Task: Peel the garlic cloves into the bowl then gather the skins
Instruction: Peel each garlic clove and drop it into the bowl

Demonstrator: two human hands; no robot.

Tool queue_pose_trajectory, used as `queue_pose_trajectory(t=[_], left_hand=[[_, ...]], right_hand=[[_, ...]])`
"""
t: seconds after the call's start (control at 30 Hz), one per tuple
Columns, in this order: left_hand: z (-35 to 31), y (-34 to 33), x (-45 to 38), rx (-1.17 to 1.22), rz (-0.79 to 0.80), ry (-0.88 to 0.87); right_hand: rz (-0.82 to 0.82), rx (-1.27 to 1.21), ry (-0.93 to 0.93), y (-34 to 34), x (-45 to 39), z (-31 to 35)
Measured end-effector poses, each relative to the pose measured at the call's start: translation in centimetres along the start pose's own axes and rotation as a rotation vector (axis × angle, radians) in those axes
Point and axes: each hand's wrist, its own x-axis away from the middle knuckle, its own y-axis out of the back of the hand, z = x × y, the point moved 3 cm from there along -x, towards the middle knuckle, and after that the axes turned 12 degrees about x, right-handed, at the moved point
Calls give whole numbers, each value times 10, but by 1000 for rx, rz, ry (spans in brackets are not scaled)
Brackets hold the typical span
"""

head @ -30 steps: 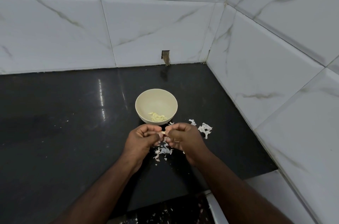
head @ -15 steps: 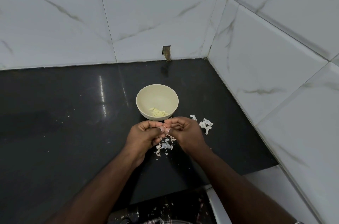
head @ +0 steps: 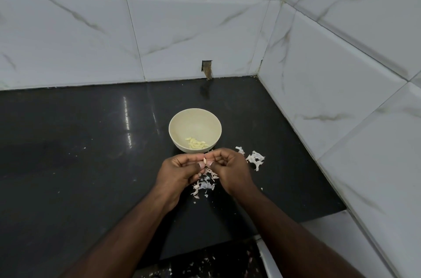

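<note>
since the bowl (head: 195,128) sits just past both hands, dead ahead and about equally near each, the clove (head: 205,160), pinched upright between the left hand (head: 180,169) and right hand (head: 230,168), probably just needs a short forward drop once it's bare, skins (head: 205,183) lying underneath.

Garlic clove, bowl and skins on the dark counter

Cream bowl (head: 195,118) stands upright, holding a small cluster of peeled pale-yellow cloves (head: 196,143) at its near side. One small clove (head: 205,160), partly skinned, is held above the counter just in front of the bowl. Loose papery skins (head: 205,183) lie below it; a second white heap (head: 255,159) lies to the bowl's right
</note>
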Motion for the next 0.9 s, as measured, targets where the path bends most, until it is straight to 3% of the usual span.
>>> queue_pose_trajectory(t=[0.4, 0.9], left_hand=[[-5, 3, -2, -487, -107, -186], [-1, 3, -3, 39, -139, 42]], right_hand=[[80, 41, -78, -2, -6, 3], [68, 30, 37, -3, -3, 3]])
